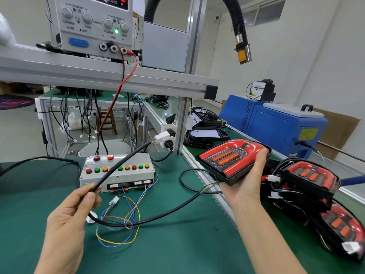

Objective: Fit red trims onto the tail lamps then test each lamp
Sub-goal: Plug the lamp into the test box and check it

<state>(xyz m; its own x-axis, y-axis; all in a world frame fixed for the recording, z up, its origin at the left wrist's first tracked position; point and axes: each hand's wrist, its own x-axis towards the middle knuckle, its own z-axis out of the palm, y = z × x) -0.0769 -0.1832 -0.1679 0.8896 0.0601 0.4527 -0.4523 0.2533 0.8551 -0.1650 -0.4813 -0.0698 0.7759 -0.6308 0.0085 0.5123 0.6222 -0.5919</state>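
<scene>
My right hand holds a tail lamp from below, lifted over the bench's right edge; the lamp has a red trim and two orange strips. A black cable runs from the lamp in a loop across the green mat, and my left hand pinches it between thumb and fingers. The cable's white connector hangs in the air near the aluminium post. A grey test box with coloured buttons sits on the mat behind my left hand.
Two more red tail lamps lie stacked on the right conveyor with their wires. Black lamp housings lie farther back. A power supply stands on the shelf above, a blue machine at right. Loose coloured wires lie on the green mat.
</scene>
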